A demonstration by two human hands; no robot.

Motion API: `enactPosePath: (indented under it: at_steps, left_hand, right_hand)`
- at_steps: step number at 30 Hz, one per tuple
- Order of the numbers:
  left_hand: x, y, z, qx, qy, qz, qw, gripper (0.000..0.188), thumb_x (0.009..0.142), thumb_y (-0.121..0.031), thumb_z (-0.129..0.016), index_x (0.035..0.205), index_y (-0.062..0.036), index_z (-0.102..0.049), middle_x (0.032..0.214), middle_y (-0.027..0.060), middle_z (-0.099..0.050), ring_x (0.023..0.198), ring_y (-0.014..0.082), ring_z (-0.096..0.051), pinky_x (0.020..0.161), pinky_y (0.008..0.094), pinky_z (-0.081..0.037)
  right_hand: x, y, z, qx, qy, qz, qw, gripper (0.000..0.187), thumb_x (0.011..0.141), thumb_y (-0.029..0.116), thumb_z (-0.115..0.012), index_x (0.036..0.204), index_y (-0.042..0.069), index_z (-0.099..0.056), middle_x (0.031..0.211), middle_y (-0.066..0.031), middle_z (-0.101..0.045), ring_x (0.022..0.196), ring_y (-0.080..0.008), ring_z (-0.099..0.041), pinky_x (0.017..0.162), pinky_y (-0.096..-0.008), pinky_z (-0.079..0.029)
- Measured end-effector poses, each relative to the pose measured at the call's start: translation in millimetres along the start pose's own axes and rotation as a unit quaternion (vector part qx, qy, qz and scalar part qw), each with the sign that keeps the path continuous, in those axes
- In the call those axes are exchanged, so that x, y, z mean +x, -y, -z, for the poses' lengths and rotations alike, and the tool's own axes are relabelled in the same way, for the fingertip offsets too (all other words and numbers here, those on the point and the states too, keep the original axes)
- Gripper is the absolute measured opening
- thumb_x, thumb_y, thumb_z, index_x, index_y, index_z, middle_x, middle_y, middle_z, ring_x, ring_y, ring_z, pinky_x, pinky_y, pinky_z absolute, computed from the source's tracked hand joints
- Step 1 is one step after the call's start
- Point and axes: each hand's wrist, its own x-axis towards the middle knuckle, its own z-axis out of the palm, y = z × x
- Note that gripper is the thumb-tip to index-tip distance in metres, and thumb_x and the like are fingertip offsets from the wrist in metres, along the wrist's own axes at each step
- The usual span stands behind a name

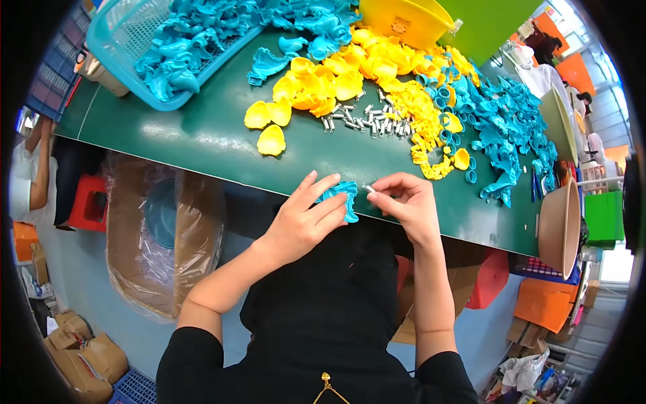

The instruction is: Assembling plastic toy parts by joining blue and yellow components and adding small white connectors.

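At the table's near edge, my left hand is closed on a teal plastic piece with a ridged, curved shape. Just to its right, my right hand pinches a small silvery metal piece between thumb and forefinger, a short gap from the teal piece. Farther back lies a scatter of small metal cylinders. Yellow curved shells spread to their left and behind them. On their right are small yellow pieces and several teal rings.
A teal basket of teal parts stands at the back left of the green table. Teal parts heap on the right. A yellow bin stands behind. Below the table, left, sits a plastic-lined carton. Another person's arm shows far left.
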Motion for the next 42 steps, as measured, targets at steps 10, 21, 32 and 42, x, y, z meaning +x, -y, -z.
enactPosePath:
  at_steps: [10,21,32,42]
  left_hand:
    - [5.3,7.3,-9.5,-0.003,-0.021,-0.048,0.999,0.028,0.072,-0.012,-0.081,0.096,-0.0020,-0.070,0.111,0.0083,-0.070,0.117,0.0326,-0.061,0.094,0.0425,-0.057]
    - [4.7,0.2,-3.2,0.017,-0.022,-0.027,0.999,0.026,0.072,-0.009,-0.080,0.095,-0.0025,-0.069,0.110,0.0093,-0.068,0.114,0.0316,-0.062,0.088,0.0392,-0.058]
    - [57.4,-26.3,-24.8,-0.042,0.054,0.012,0.998,0.022,0.074,-0.005,-0.077,0.094,-0.0039,-0.068,0.097,0.0061,-0.062,0.097,0.0278,-0.061,0.079,0.0354,-0.054]
    - [58.3,-25.5,-29.9,-0.065,0.039,0.016,0.997,0.021,0.073,-0.003,-0.077,0.092,-0.0034,-0.068,0.090,0.0065,-0.063,0.096,0.0278,-0.062,0.078,0.0377,-0.055]
  right_hand:
    - [6.2,-3.4,-5.0,-0.040,0.006,-0.037,0.999,0.012,0.085,0.002,-0.075,0.095,-0.004,-0.072,0.086,-0.0072,-0.072,0.076,-0.0102,-0.068,0.071,-0.0237,-0.055]
    - [8.5,12.0,29.5,-0.442,-0.203,0.232,0.843,0.015,0.081,0.009,-0.076,0.096,0.008,-0.076,0.092,-0.0074,-0.061,0.091,-0.0256,-0.059,0.080,-0.0355,-0.047]
    - [19.9,9.0,66.7,-0.545,-0.160,0.288,0.771,0.016,0.073,0.004,-0.079,0.084,0.005,-0.067,0.098,-0.0063,-0.062,0.097,-0.0282,-0.056,0.083,-0.0377,-0.046]
    - [-7.1,-6.5,42.4,-0.400,-0.138,0.244,0.872,0.031,0.080,-0.005,-0.069,0.110,0.005,-0.068,0.081,-0.0085,-0.063,0.081,-0.0272,-0.058,0.076,-0.0359,-0.047]
